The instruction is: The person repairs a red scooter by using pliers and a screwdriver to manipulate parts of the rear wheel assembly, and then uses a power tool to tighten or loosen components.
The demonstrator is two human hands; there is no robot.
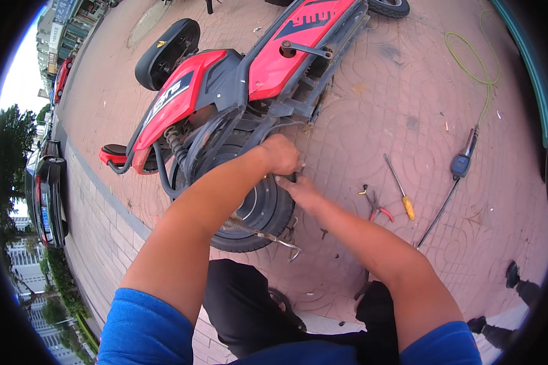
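Note:
A red and black electric scooter point(192, 91) lies on its side on the brick paving, its rear wheel point(259, 213) toward me. At the wheel's far right edge, my left hand point(281, 155) is closed in a fist; what its fingers hold is hidden. Just below it, my right hand point(301, 190) grips the black tyre point(280, 222) at its outer edge, the thumb lying on the sidewall. Both hands nearly touch. A metal kickstand with a spring point(243, 226) sticks out across the near side of the wheel.
Right of the wheel lie red-handled pliers point(377, 210) and a yellow-handled screwdriver point(406, 201). Farther right is an inflator gauge point(461, 165) on a yellow-green hose point(487, 82). Another person's legs point(523, 289) show at lower right. A dark parked car point(47, 194) stands at left.

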